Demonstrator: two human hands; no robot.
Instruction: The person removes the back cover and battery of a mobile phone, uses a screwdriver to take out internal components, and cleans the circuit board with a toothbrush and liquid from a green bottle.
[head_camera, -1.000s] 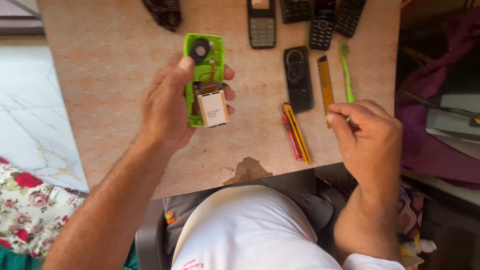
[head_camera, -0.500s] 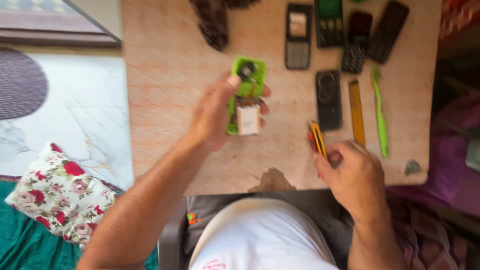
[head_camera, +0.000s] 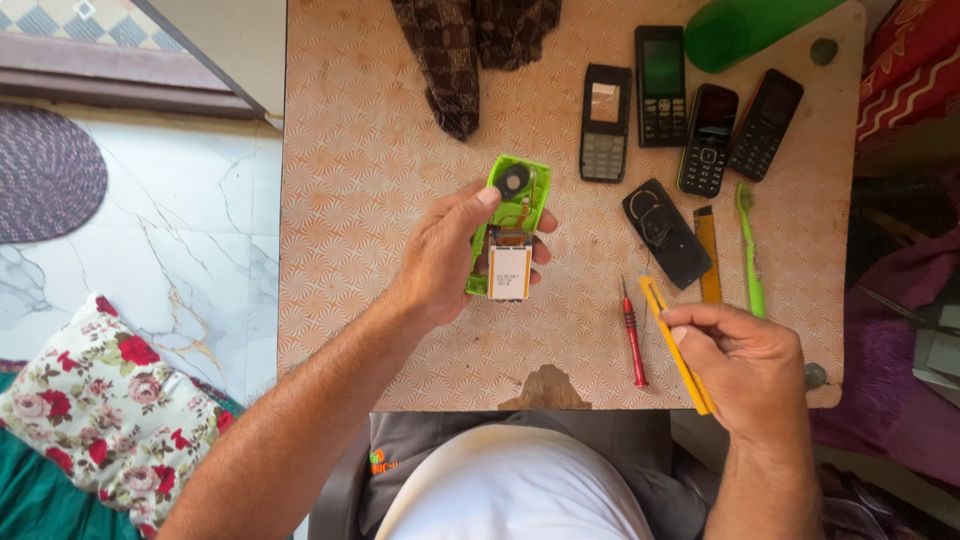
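Opened phone: one green shell (head_camera: 515, 215), above the table (head_camera: 380, 200) middle, clasped in the left hand (head_camera: 450, 255).
Right hand (head_camera: 745, 365): fingers pinching one yellow tool (head_camera: 672, 340), right of the shell.
Screwdriver: one, red (head_camera: 633, 335), beside it.
Phones: four whole (head_camera: 690, 115), beyond the shell.
Back cover: one, black (head_camera: 666, 232).

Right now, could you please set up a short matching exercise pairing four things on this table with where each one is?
Things:
1. green phone shell
2. yellow tool
3. red screwdriver
4. green toothbrush

Places:
A. lying on the table between the two hands
B. held in the left hand
C. lying at the right side, beside a yellow strip
D. pinched by the right hand

Pairs: 1-B, 2-D, 3-A, 4-C
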